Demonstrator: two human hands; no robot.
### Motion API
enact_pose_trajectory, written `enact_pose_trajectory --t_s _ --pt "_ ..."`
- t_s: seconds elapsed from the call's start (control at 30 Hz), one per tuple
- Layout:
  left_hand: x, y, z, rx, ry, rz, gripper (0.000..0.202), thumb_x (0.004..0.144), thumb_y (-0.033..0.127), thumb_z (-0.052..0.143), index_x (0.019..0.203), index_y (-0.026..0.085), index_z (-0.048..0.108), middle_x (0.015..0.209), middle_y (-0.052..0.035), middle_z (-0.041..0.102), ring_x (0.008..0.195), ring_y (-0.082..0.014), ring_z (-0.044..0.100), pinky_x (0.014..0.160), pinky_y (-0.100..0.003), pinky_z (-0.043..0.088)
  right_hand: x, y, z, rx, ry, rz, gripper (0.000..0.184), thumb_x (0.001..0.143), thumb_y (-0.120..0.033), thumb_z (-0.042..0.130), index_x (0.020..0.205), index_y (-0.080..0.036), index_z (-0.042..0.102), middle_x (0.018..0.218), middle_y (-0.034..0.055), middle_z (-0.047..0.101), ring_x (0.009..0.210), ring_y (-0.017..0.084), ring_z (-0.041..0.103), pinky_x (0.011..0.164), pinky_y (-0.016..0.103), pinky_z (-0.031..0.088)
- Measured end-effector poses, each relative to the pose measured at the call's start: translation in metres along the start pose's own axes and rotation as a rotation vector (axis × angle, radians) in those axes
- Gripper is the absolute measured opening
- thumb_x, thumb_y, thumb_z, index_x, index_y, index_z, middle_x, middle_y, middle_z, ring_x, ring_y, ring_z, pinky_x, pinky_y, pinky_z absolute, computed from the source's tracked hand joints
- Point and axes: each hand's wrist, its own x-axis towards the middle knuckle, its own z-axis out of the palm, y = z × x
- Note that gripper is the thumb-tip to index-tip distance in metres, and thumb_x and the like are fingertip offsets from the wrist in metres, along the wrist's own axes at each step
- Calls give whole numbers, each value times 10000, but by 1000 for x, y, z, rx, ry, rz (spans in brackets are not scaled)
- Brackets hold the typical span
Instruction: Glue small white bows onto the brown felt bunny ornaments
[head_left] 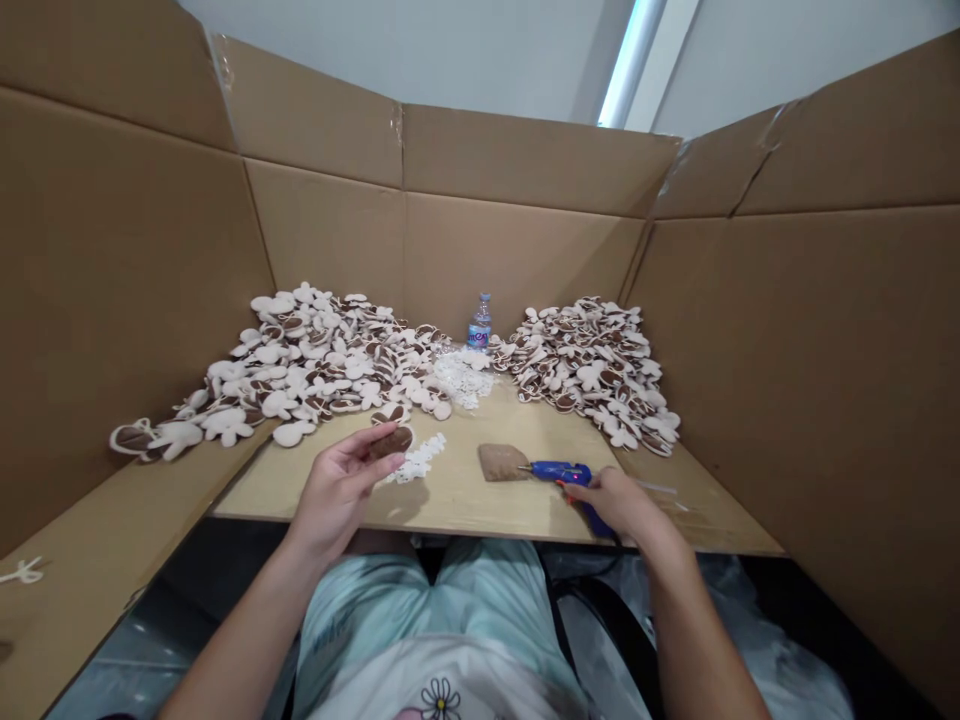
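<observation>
Between the thumb and fingers of my left hand [340, 482] is a brown felt piece [393, 441] with a pale edge, its brown face up. Small white pieces [420, 457] lie in a loose cluster on the table just beside it. My right hand [616, 497] is wrapped round a blue glue gun [561, 472], whose nozzle points left. The nozzle tip lies at the edge of a brown pad [501, 462] on the table. A small red light shows on the gun's side.
Large heaps of white and brown felt shapes stand at the left [330, 350] and right [600, 365]. Between them are a water bottle [480, 325] and a pile of small white pieces [463, 378]. Cardboard walls [525, 160] enclose the table [450, 505].
</observation>
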Motion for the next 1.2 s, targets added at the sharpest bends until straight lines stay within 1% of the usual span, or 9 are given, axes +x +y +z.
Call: enact_pose_trajectory --t_s 0.1,0.17,0.3,0.37,0.43,0.57,0.67,0.9,1.2 --pt "2 4 -3 -11 10 16 369 555 140 888 900 217 783 919 -20 787 863 -126 698 795 -179 533 -9 -10 -8 8 87 -59 177 805 -255 612 777 -162 760 746 116 756 682 226 675 568 264 397" --pt "2 6 -4 -13 10 28 363 561 130 883 899 218 783 927 -16 787 875 -121 695 801 -168 527 -17 -23 -4 79 128 -156 171 808 -250 613 772 -190 769 772 86 769 719 222 689 623 260 423" --pt "3 7 -8 -5 -16 34 341 597 125 864 914 217 781 953 -25 785 888 -137 702 801 -187 536 -33 -62 26 248 50 -381 193 792 -322 657 684 -193 753 698 49 760 623 197 676 574 243 432" --pt "3 6 -11 3 -35 39 329 618 122 851 921 224 778 954 -22 786 889 -139 706 797 -191 540 -35 -84 44 208 29 -503 261 850 -336 598 702 -191 757 673 55 752 586 188 659 562 247 422" --pt "4 4 -13 2 -52 41 324 631 117 843 926 232 777 946 -16 787 890 -135 707 800 -190 538 -29 -105 57 139 52 -583 267 888 -268 538 762 -191 761 735 67 762 658 188 671 632 246 432" --pt "5 3 -15 -10 -61 26 330 635 119 842 936 233 774 955 -11 787 900 -131 705 816 -192 534 -1 -144 74 93 60 -594 304 874 -155 508 1113 -181 694 979 100 761 881 209 683 736 246 434" --pt "6 4 -16 -19 -48 12 341 624 120 846 939 225 773 959 -16 786 905 -140 705 823 -208 536 20 -163 83 34 25 -588 278 824 -123 543 1046 -156 707 945 124 755 874 225 675 730 253 429" --pt "5 6 -15 -40 -32 12 348 595 116 849 922 209 778 925 -23 787 890 -156 705 844 -245 529 30 -177 96 -45 -17 -573 223 822 -79 518 872 -117 732 903 181 746 821 228 661 712 272 403" --pt "4 7 -14 -25 -38 15 336 604 111 837 921 202 777 926 -35 784 884 -166 705 827 -254 534 24 -172 88 14 -8 -637 210 845 -139 547 777 -133 746 827 137 760 720 189 646 651 253 372"
